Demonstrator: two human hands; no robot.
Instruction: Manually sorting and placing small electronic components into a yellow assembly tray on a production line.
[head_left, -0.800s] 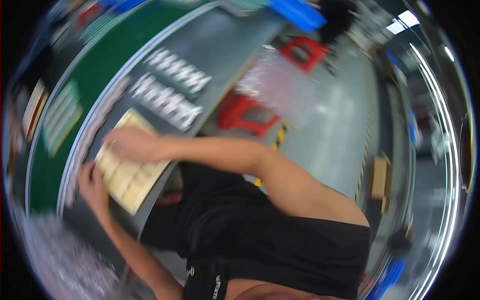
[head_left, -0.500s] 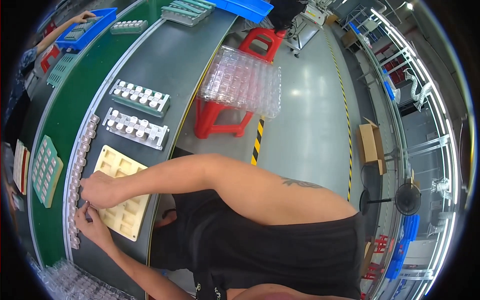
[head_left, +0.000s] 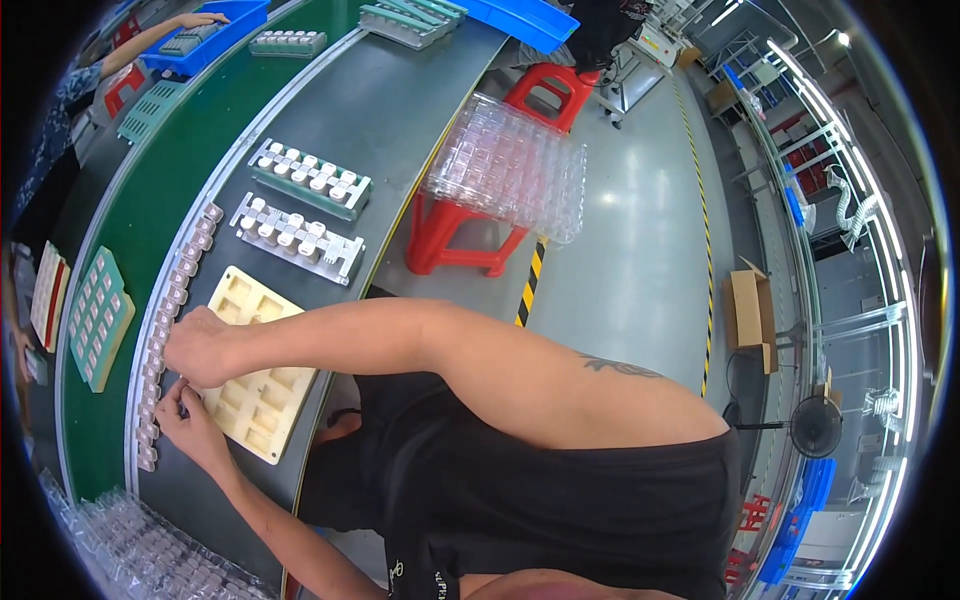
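A row of small grey-white square pieces [head_left: 178, 280] runs along the rail beside the green belt. At this row, my right hand [head_left: 200, 345] is curled closed above the far-left edge of a cream tray [head_left: 285, 415] with square pockets. What its fingers hold is hidden under the hand. Just below it, my left hand [head_left: 195, 428] has thumb and fingers bent together beside the row; anything between them is too small to name. Further up the table stand a metal fixture [head_left: 298, 238] and a green-based fixture [head_left: 312, 180], both holding white caps.
On the green belt [head_left: 190, 180] lies a green plate [head_left: 100, 320] with several small pieces. Clear plastic trays sit on a red stool [head_left: 465, 240]; more clear trays [head_left: 150, 550] lie near the lower left. Across the belt, a co-worker's hand reaches into a blue bin [head_left: 210, 50].
The whole view has shifted slightly, moving most things to the right. Both hands stay by the row of pieces; the left hand's fingers look more bent.
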